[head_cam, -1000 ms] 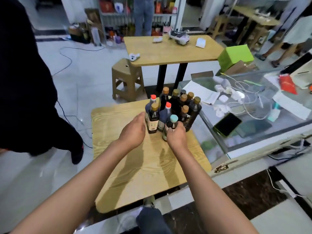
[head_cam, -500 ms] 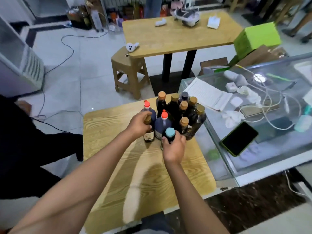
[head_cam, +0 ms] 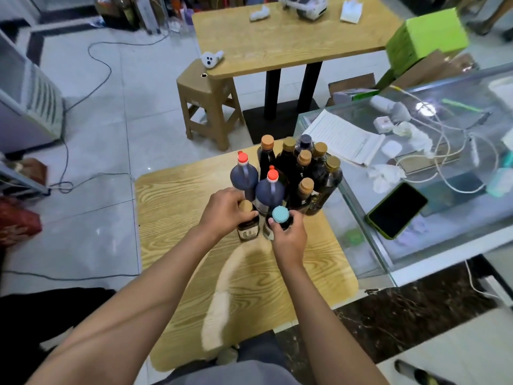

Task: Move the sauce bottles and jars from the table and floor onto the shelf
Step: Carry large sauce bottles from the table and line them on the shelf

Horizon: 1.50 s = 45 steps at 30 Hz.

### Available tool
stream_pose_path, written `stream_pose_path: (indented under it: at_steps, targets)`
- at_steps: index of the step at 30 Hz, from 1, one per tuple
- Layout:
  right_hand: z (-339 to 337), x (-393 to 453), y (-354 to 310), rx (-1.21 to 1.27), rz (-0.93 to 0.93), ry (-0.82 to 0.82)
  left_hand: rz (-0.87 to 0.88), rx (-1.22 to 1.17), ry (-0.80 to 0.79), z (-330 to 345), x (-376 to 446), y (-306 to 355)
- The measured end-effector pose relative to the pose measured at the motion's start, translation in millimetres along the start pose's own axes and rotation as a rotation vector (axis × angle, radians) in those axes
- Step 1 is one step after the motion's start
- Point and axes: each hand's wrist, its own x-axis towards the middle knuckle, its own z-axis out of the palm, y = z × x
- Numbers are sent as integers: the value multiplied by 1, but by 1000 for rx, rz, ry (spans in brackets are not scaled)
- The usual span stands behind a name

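Several dark sauce bottles stand in a tight cluster at the far right of a small wooden table [head_cam: 180, 245]. My left hand [head_cam: 222, 211] grips a short dark bottle with a tan cap [head_cam: 248, 226] at the front of the cluster. My right hand [head_cam: 288, 237] grips the neck of a dark bottle with a light blue cap [head_cam: 279, 215] just beside it. Both bottles stand upright on the table. Behind them rise two red-capped bottles [head_cam: 270, 190] and several tan-capped ones [head_cam: 305, 162]. No shelf is in view.
A glass counter [head_cam: 416, 245] with a phone [head_cam: 397, 209], papers and cables borders the table on the right. Beyond stand a brown stool [head_cam: 208, 107], a larger wooden table [head_cam: 291, 43] and a green box [head_cam: 427, 37]. Cables trail over the tiled floor on the left.
Both hands have reached in and closed round the two front bottles. The view has tilted down and moved closer. The dark-clothed person on the left has slipped out of sight.
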Motion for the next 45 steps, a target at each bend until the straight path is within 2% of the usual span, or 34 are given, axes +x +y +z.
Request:
stream_pose_path:
  at_steps: [3, 8, 15, 19, 25, 29, 39, 45]
  targets:
    - [-8, -11, 2, 44, 18, -6, 4, -69, 22, -3, -16, 7]
    - [-34, -39, -10, 117, -16, 22, -41, -381, 161, -19, -52, 26]
    - [-77, -90, -61, 172, -191, 94, 119, -556, 178, -53, -99, 63]
    - [-108, -133, -90, 344, -220, 137, 174, -706, 207, -72, -120, 86]
    - [-162, -199, -108, 494, -282, 340, 405, -792, 134, -88, -152, 139]
    - [-211, -240, -109, 508, -334, 407, 511, -886, 50, -84, -181, 190]
    - [-369, -345, -82, 426, -386, 726, 835, -988, -228, -42, -299, 360]
    - [-492, -436, -48, 366, -397, 931, 887, -1074, -449, 8, -401, 479]
